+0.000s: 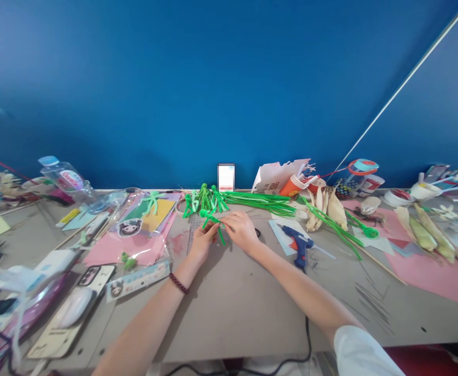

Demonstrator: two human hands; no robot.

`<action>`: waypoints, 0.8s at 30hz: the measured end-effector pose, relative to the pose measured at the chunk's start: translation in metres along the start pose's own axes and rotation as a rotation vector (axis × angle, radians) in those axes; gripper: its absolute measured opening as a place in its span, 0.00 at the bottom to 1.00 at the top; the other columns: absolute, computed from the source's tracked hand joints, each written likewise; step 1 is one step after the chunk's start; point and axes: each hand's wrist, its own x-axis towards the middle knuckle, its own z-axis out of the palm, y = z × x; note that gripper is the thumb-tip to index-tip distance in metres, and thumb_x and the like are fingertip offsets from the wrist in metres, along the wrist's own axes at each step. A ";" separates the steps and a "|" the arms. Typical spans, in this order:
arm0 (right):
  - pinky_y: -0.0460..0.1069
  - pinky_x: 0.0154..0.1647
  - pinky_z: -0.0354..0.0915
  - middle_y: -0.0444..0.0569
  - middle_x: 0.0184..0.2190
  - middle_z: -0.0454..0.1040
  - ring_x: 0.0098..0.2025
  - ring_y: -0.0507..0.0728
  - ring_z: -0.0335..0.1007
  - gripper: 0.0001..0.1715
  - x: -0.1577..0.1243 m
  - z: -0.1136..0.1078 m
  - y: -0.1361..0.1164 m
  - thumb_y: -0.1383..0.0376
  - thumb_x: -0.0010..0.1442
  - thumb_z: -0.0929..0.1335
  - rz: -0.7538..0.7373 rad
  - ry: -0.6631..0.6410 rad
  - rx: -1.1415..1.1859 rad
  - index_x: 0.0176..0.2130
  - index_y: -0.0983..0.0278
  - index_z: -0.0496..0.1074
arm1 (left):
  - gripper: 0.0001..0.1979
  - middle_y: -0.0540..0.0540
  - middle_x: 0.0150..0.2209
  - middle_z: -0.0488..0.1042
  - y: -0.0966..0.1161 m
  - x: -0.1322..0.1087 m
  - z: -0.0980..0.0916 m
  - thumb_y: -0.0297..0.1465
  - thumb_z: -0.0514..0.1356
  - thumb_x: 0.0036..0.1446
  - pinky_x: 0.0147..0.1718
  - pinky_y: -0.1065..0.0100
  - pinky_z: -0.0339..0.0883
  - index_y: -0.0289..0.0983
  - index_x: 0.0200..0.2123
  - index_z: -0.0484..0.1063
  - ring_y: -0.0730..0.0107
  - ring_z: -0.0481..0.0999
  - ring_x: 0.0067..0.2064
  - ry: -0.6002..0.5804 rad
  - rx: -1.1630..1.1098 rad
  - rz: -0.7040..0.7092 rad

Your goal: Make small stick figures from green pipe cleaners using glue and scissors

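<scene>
Near the middle of the frame, a small green pipe-cleaner figure (213, 219) sits between both hands. The left hand (204, 242) is curled around its lower part, seemingly to steady it; the right hand (241, 230) pinches it from the other side, though the fingertips are too small to read exactly. Just behind, similar green figures (204, 198) cluster together, and a bundle of green stems (260, 200) lies beside them, likely for easy reach. Right of centre, the blue glue gun (303, 246) rests with its nozzle over pale paper (279, 236), presumably sparing the desk (232, 303) from drips.
</scene>
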 end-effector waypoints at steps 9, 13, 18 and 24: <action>0.52 0.44 0.57 0.50 0.36 0.77 0.42 0.57 0.66 0.14 -0.001 0.004 0.003 0.68 0.62 0.61 -0.057 0.050 -0.022 0.39 0.61 0.75 | 0.11 0.50 0.25 0.72 0.001 -0.002 0.000 0.36 0.65 0.44 0.31 0.70 0.61 0.35 0.26 0.71 0.72 0.69 0.29 0.001 0.058 0.086; 0.52 0.42 0.59 0.50 0.34 0.77 0.40 0.57 0.66 0.14 -0.001 0.005 0.003 0.69 0.62 0.61 -0.084 0.077 -0.032 0.38 0.62 0.75 | 0.10 0.50 0.24 0.71 0.006 -0.003 0.002 0.36 0.64 0.46 0.30 0.71 0.62 0.34 0.24 0.70 0.72 0.69 0.28 -0.048 0.086 0.103; 0.51 0.41 0.61 0.50 0.31 0.77 0.37 0.57 0.67 0.14 0.001 0.005 0.003 0.70 0.61 0.61 -0.100 0.065 0.020 0.35 0.63 0.75 | 0.10 0.50 0.24 0.71 0.007 -0.005 0.003 0.36 0.63 0.45 0.31 0.70 0.63 0.34 0.24 0.70 0.72 0.70 0.28 -0.018 0.151 0.143; 0.50 0.39 0.63 0.49 0.30 0.77 0.36 0.56 0.69 0.13 0.002 0.003 -0.001 0.71 0.59 0.62 -0.043 0.035 0.093 0.34 0.61 0.76 | 0.11 0.51 0.23 0.69 0.004 -0.007 0.002 0.38 0.59 0.49 0.25 0.72 0.60 0.36 0.25 0.67 0.73 0.68 0.25 0.027 0.333 0.231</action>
